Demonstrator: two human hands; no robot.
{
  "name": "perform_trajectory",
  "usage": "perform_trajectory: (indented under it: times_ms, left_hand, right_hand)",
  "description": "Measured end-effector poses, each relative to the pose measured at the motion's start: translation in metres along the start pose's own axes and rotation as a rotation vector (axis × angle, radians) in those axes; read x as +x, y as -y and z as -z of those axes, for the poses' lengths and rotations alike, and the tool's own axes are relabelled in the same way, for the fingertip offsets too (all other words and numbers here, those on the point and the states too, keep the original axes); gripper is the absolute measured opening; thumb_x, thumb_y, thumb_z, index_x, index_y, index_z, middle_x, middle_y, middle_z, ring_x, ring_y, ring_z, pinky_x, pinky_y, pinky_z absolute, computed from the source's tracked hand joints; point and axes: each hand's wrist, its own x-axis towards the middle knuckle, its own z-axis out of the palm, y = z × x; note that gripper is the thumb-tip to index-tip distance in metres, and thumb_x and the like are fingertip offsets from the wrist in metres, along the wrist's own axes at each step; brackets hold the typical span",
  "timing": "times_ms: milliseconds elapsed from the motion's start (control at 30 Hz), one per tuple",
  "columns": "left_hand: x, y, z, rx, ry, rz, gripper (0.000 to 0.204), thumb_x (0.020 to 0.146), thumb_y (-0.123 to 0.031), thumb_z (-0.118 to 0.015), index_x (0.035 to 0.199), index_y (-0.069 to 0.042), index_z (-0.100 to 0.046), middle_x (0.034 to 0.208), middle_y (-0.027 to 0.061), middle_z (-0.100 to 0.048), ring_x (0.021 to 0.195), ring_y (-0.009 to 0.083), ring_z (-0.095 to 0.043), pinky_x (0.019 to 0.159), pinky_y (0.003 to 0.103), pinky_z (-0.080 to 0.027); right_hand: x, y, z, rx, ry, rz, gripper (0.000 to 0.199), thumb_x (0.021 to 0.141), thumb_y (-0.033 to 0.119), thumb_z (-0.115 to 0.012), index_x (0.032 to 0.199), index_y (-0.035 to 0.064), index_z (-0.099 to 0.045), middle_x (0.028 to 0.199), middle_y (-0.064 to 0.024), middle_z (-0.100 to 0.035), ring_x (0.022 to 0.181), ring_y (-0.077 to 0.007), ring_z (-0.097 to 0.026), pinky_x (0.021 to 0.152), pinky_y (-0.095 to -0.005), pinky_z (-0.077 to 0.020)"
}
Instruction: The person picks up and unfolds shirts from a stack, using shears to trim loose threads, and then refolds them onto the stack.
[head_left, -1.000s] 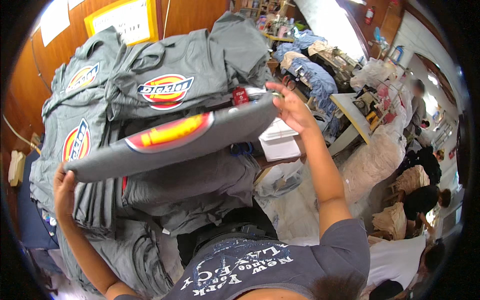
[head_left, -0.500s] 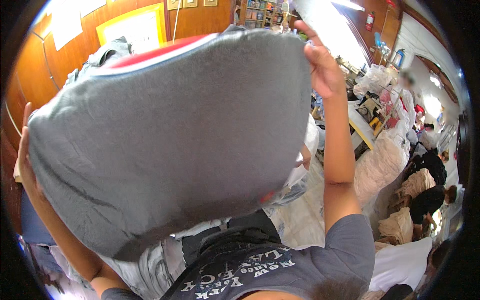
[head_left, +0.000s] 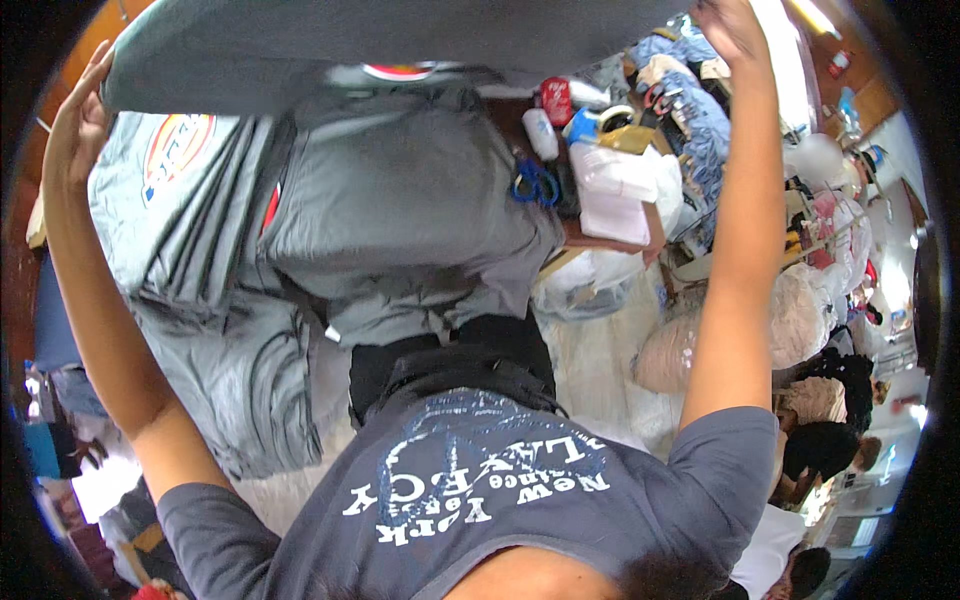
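Raised high across the top of the view is a grey T-shirt (head_left: pixel 380 40), stretched wide between my two hands. My left hand (head_left: pixel 80 125) grips its left end, and my right hand (head_left: pixel 735 35) has its upper right edge; the fingertips there are partly cut off by the frame. Beneath the raised cloth, a grey shirt pile (head_left: pixel 400 190) covers the table in front of me. Beside it on the left lies a stack of folded grey shirts (head_left: pixel 210 220), the top one bearing a red and white oval print. More grey fabric (head_left: pixel 240 370) hangs below that stack.
Right of the pile, the table holds blue-handled scissors (head_left: pixel 535 183), a red container (head_left: pixel 555 100), a white cylinder (head_left: pixel 541 134) and clear plastic packs (head_left: pixel 615 190). Blue garments (head_left: pixel 695 120) lie beyond. A large bag of beige cloth (head_left: pixel 670 350) stands on the right. A person in black (head_left: pixel 820 450) bends nearby.
The grey T-shirt has swung upward and away from me, uncovering the table and piles below. Both hands rose with it, and my right hand moved farther right.
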Motion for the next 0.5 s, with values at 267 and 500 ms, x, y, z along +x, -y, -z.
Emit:
perform_trajectory:
  times_ms: [267,500]
  left_hand:
    - [-0.218,0.092,-0.012,0.216,0.066,0.48,0.068,0.07,0.001,-0.061,0.131,-0.002,-0.031,0.07,-0.005,-0.044,0.065,0.003,-0.043,0.063,0.015,-0.035]
    - [-0.285,0.137,-0.02,0.197,-0.004,0.731,0.055,0.079,-0.001,-0.057,0.128,-0.003,-0.031,0.075,-0.0022,-0.051,0.07,0.0052,-0.047,0.072,0.017,-0.037]
  right_hand:
    - [-0.264,-0.063,-0.052,-0.099,0.019,-0.729,0.047,0.07,0.01,-0.069,0.113,0.0068,-0.049,0.087,0.0025,-0.057,0.077,-0.0064,-0.052,0.072,-0.0208,-0.0402]
    - [-0.354,-0.096,-0.086,0.023,-0.196,-0.91,0.043,0.079,0.006,-0.063,0.118,0.0026,-0.045,0.066,0.0066,-0.049,0.065,-0.001,-0.04,0.062,-0.0168,-0.0309]
